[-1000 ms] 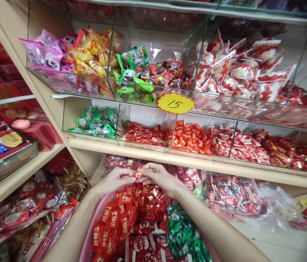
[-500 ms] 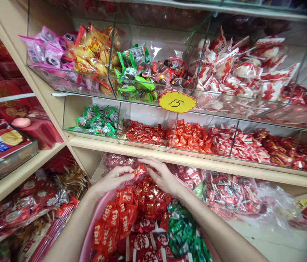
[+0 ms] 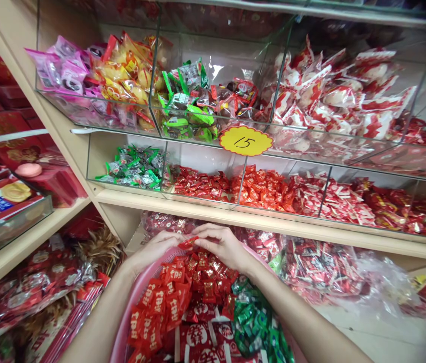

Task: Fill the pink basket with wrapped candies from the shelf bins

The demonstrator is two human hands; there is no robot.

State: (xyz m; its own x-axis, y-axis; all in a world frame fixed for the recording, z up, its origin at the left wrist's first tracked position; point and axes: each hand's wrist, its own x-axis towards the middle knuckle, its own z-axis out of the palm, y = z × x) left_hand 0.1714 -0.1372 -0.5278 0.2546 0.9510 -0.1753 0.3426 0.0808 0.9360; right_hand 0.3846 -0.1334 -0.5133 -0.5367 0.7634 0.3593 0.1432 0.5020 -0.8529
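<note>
Between my two hands, over the far rim of a pink basket (image 3: 131, 302), is one red wrapped candy (image 3: 189, 244). My left hand (image 3: 160, 248) pinches it from the left. The fingers of my right hand (image 3: 216, 242) are bent and closed on its right end. Below them the basket holds orange-red wrapped candies (image 3: 160, 307), dark red shiny candies (image 3: 210, 275), green wrapped candies (image 3: 260, 322) and maroon packets with white print (image 3: 205, 340).
Clear bins ahead hold green candies (image 3: 135, 169), red candies (image 3: 199, 182) and orange candies (image 3: 263, 187). A yellow price tag (image 3: 246, 140) reads 15. Bagged sweets (image 3: 322, 267) lie under the shelf edge (image 3: 213, 209). Packaged goods (image 3: 4, 196) stand on the left shelf.
My right hand has curled in and come down onto the red candy, which is now lower and more covered by fingers. My left hand has shifted slightly and still pinches it.
</note>
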